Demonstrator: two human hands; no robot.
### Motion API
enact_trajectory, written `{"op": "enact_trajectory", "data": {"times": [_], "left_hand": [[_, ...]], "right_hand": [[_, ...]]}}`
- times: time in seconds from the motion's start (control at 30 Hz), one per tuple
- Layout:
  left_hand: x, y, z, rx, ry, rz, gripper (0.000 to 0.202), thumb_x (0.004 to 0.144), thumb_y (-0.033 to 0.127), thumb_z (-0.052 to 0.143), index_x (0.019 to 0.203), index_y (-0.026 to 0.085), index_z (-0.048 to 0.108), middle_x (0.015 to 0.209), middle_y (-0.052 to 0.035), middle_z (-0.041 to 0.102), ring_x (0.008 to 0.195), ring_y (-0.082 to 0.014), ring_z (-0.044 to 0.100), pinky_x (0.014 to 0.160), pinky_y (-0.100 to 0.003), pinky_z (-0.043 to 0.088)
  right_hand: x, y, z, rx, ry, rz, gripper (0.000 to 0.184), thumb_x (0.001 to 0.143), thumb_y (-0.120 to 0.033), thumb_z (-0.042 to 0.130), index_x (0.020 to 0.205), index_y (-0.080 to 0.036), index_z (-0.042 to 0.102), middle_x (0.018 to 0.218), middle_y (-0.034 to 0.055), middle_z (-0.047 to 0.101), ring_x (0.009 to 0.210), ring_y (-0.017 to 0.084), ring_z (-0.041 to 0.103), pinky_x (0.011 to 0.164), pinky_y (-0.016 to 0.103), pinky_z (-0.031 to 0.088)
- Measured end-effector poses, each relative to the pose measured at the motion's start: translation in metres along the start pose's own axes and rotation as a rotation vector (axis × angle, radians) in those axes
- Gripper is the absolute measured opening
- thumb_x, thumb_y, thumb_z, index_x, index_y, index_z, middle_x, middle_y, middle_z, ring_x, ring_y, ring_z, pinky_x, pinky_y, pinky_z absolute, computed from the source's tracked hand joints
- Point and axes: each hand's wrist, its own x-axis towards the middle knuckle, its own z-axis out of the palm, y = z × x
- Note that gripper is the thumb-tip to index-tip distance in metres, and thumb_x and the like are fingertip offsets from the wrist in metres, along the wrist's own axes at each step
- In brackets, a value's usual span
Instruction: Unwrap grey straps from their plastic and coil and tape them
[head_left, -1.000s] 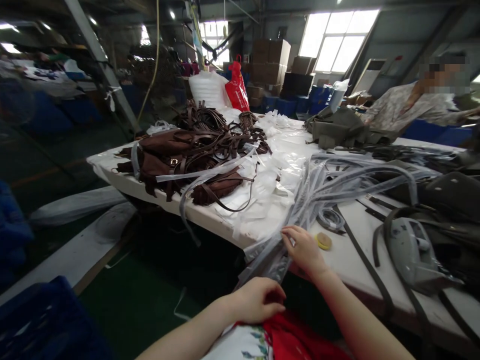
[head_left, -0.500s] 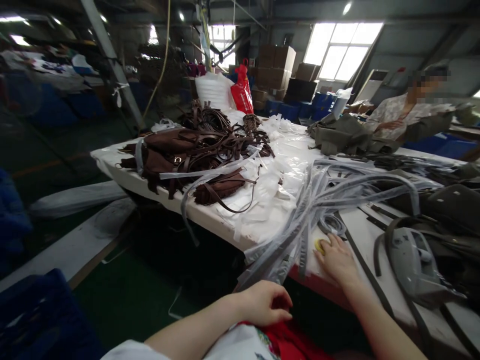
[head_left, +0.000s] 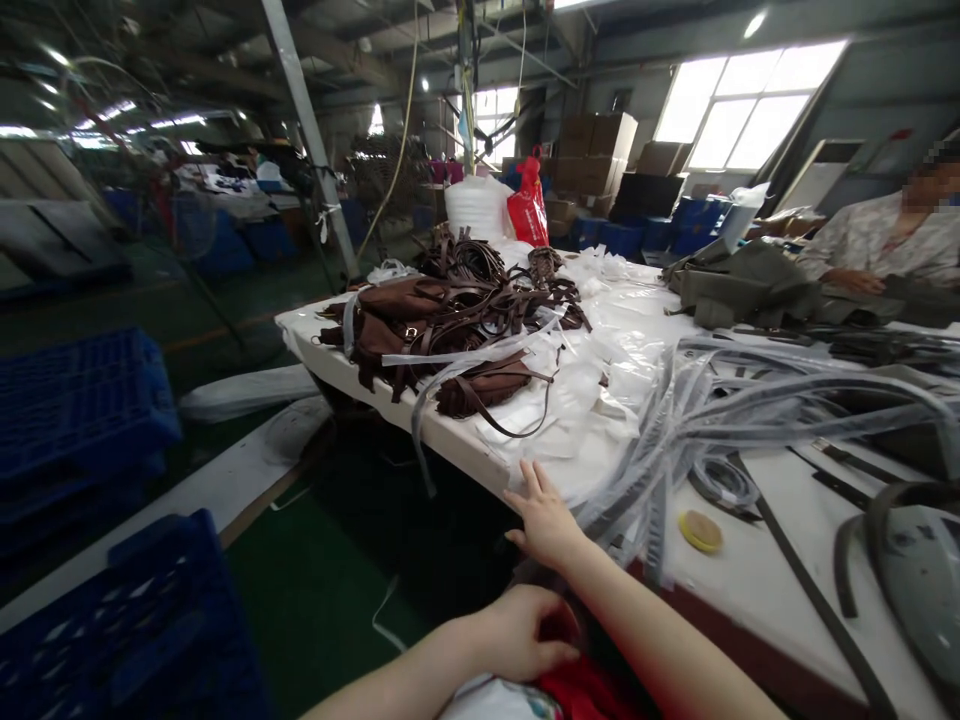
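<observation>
My right hand (head_left: 545, 520) reaches to the near edge of the white table (head_left: 757, 575), fingers stretched out, touching the clear plastic sheets (head_left: 592, 420) beside a bundle of long clear sleeves (head_left: 675, 440). It holds nothing. My left hand (head_left: 525, 635) rests low by my lap, fingers curled against red cloth (head_left: 577, 690); what they hold, if anything, is hidden. A small round yellow tape roll (head_left: 700, 531) lies on the table to the right of the sleeves.
A heap of brown leather straps and bag parts (head_left: 450, 310) covers the table's far left. Grey-green bags (head_left: 742, 285) lie at the back, where another person (head_left: 892, 240) works. Dark straps (head_left: 810, 580) cross the right side. Blue crates (head_left: 82, 420) stand on the green floor at left.
My right hand left the yellow tape roll and moved left to the table's edge, fingers now spread on the plastic. My view swung left. The left hand stayed low.
</observation>
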Motion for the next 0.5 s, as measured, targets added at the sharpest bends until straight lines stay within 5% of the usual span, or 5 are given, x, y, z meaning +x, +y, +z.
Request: {"op": "enact_trajectory", "data": {"times": [0.1, 0.23, 0.3, 0.37, 0.5], "left_hand": [[-0.001, -0.004, 0.002, -0.031, 0.114, -0.025, 0.02, 0.078, 0.024, 0.067, 0.096, 0.018, 0.072, 0.089, -0.0037, 0.074, 0.078, -0.0184, 0.067, 0.071, -0.027, 0.053], [0.001, 0.004, -0.008, 0.189, 0.838, 0.101, 0.031, 0.085, 0.024, 0.058, 0.114, 0.014, 0.064, 0.119, -0.0151, 0.066, 0.112, -0.0281, 0.061, 0.098, -0.044, 0.05], [0.003, 0.015, -0.019, 0.369, 1.007, 0.271, 0.055, 0.083, 0.028, 0.064, 0.135, 0.014, 0.051, 0.146, -0.02, 0.045, 0.137, -0.0341, 0.041, 0.112, -0.055, 0.036], [0.008, 0.03, -0.027, 0.464, 0.815, 0.451, 0.065, 0.077, 0.031, 0.072, 0.137, 0.02, 0.051, 0.152, -0.0167, 0.04, 0.141, -0.0353, 0.034, 0.116, -0.057, 0.028], [0.025, 0.062, -0.023, 0.283, 0.296, 0.617, 0.02, 0.083, 0.033, 0.065, 0.097, 0.02, 0.073, 0.111, -0.0085, 0.071, 0.109, -0.0248, 0.064, 0.107, -0.04, 0.044]], "right_hand": [[-0.006, 0.006, -0.005, 0.001, 0.058, -0.017, 0.055, 0.083, -0.016, 0.067, 0.136, -0.009, 0.055, 0.146, 0.0174, 0.049, 0.138, 0.032, 0.039, 0.116, 0.044, 0.03], [-0.052, 0.009, -0.039, 0.093, 0.129, -0.09, 0.02, 0.093, -0.018, 0.055, 0.102, -0.018, 0.073, 0.105, 0.0077, 0.071, 0.103, 0.024, 0.061, 0.099, 0.037, 0.044], [-0.084, 0.006, -0.058, 0.135, 0.122, -0.093, 0.021, 0.094, -0.019, 0.053, 0.085, -0.021, 0.072, 0.087, 0.004, 0.071, 0.089, 0.021, 0.063, 0.088, 0.035, 0.047], [-0.112, 0.003, -0.077, 0.149, 0.128, -0.103, 0.019, 0.09, -0.018, 0.056, 0.077, -0.021, 0.069, 0.081, 0.0028, 0.069, 0.083, 0.02, 0.063, 0.083, 0.034, 0.047], [-0.152, 0.005, -0.106, 0.229, 0.191, -0.191, 0.021, 0.091, -0.018, 0.054, 0.073, -0.022, 0.064, 0.075, 0.0025, 0.068, 0.077, 0.019, 0.064, 0.078, 0.033, 0.049]]}}
